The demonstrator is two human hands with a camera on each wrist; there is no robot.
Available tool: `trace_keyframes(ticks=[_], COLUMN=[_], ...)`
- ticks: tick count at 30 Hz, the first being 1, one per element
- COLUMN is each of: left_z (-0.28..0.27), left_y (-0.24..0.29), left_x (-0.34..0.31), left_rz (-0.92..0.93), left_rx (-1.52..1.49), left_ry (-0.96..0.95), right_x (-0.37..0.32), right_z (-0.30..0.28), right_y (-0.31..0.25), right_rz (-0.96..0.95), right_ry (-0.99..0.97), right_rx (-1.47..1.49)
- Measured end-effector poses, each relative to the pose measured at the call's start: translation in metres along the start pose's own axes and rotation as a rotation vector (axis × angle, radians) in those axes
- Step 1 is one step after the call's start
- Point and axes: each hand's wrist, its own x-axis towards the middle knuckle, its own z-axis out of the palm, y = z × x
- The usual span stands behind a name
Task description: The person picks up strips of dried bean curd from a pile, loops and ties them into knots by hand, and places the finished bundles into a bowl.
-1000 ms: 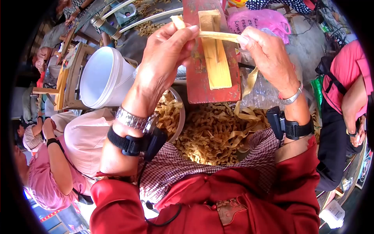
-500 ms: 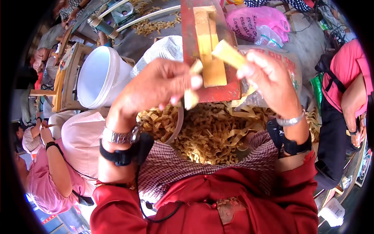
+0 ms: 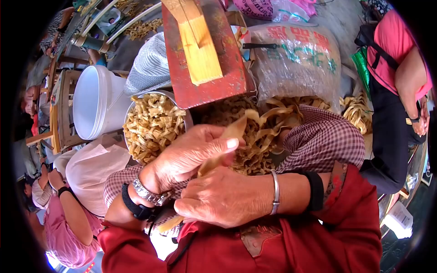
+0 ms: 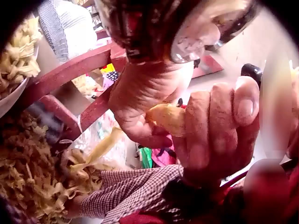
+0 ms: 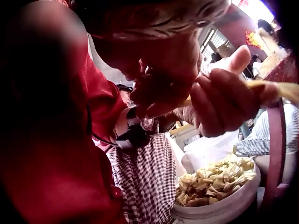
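A flat, pale yellow dried strip [image 3: 236, 129] runs through both hands, low over the lap. My left hand [image 3: 191, 154] pinches it between thumb and fingers, with one end standing out beyond the thumb. Just below and nearer the body, my right hand [image 3: 227, 195] grips the same strip in curled fingers, and a short tail of it shows under that hand. In the left wrist view, a folded part of the strip [image 4: 169, 118] bridges the gap between the two hands. A yellow wooden block [image 3: 200, 54] with a narrow slit lies on the red bench [image 3: 227, 54] ahead.
Left of the bench, a tub [image 3: 188, 119] brims with short folded pieces, beside a white bucket [image 3: 86, 102]. Loose strips [image 3: 257, 159] heap below the bench. A clear sack [image 3: 296, 68] stands right. People sit on both sides, one in black trousers [image 3: 391, 150].
Both hands have come down from the bench toward the lap, the right crossing leftward beneath the left. Apart half a second ago, they are now close together. The head view has shifted, moving the bench left.
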Motion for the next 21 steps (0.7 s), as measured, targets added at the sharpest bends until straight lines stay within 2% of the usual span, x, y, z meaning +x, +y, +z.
trace_keyframes(ticks=[2,3,5,7,9,10,11,13,15,17,19,21], left_z=[-0.005,-0.006,0.005,0.003,0.001,0.002,0.002,0.009,0.004,0.006,0.006,0.009], left_y=[0.01,0.01,0.015,0.022,0.023,0.023,0.022,0.021,0.028,0.027,0.033,0.034], left_x=[-0.006,-0.007,-0.012,-0.028,-0.03,-0.03,-0.03,-0.036,-0.041,-0.038,-0.033,-0.032], left_rz=[0.072,0.159,0.282,0.378,0.451,0.551,0.618,0.719,1.068,1.226,1.407,1.463], left_rx=[0.07,0.072,-0.092,0.217,0.378,0.495,0.544,0.686,1.229,1.361,1.455,1.503], left_ry=[-0.009,0.049,0.062,0.105,0.111,0.116,0.136,0.37,0.568,0.689,0.683,0.682], right_x=[0.005,0.007,0.008,0.009,0.01,0.011,0.012,0.017,0.019,0.023,0.022,0.022], right_z=[-0.003,-0.019,-0.038,-0.051,-0.051,-0.053,-0.057,-0.065,-0.073,-0.08,-0.085,-0.093], right_y=[-0.001,-0.004,0.002,0.012,0.012,0.013,0.016,0.019,0.021,0.026,0.025,0.022], right_rz=[-0.081,-0.066,-0.056,0.076,0.347,0.43,0.473,0.49,0.485,0.408,0.444,0.542], right_ry=[0.17,0.161,0.433,0.596,0.686,0.706,0.691,0.599,0.5,0.366,0.264,0.149], right_rx=[0.015,-0.056,-0.245,-0.187,0.042,0.116,0.113,0.009,-0.023,0.001,0.067,0.12])
